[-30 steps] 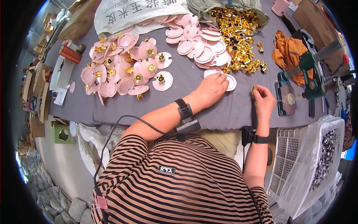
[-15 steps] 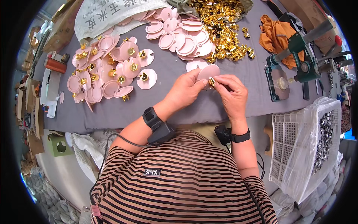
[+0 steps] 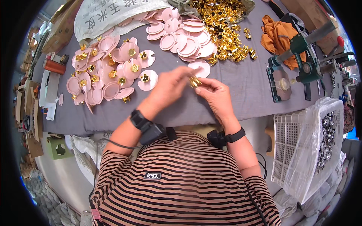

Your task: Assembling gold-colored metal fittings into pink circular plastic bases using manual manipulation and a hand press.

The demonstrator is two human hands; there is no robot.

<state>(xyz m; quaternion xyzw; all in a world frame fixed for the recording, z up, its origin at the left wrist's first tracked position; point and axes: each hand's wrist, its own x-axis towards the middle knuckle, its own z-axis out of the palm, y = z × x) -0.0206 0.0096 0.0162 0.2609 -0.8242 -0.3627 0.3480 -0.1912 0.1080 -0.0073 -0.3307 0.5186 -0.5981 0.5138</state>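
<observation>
Both hands meet over the front middle of the grey-covered table. My right hand (image 3: 215, 95) pinches a shiny gold pronged fitting (image 3: 194, 81) at its fingertips. Just left of that piece, my left hand (image 3: 170, 86) is smeared by motion, its fingers reaching toward the fitting; whether they hold a disc is unclear. A single pale pink round disc (image 3: 201, 69) lies just beyond the hands. To the left is a heap of pink discs with gold fittings on them (image 3: 111, 90). Behind the hands are bare pink discs (image 3: 188, 46) and a pile of loose gold fittings (image 3: 228, 41).
At right stand a green hand press (image 3: 301, 56) and a crumpled orange cloth (image 3: 277, 34). A white plastic crate (image 3: 288, 147) with a clear liner holds small silvery parts. A printed pale sack (image 3: 109, 20) lies at the back left; an orange-brown roll (image 3: 55, 66) sits at the left edge.
Both hands have shifted left, the left one now blurred. The pink disc that was plainly held between them no longer shows clearly. The gold fitting has moved left with the right hand.
</observation>
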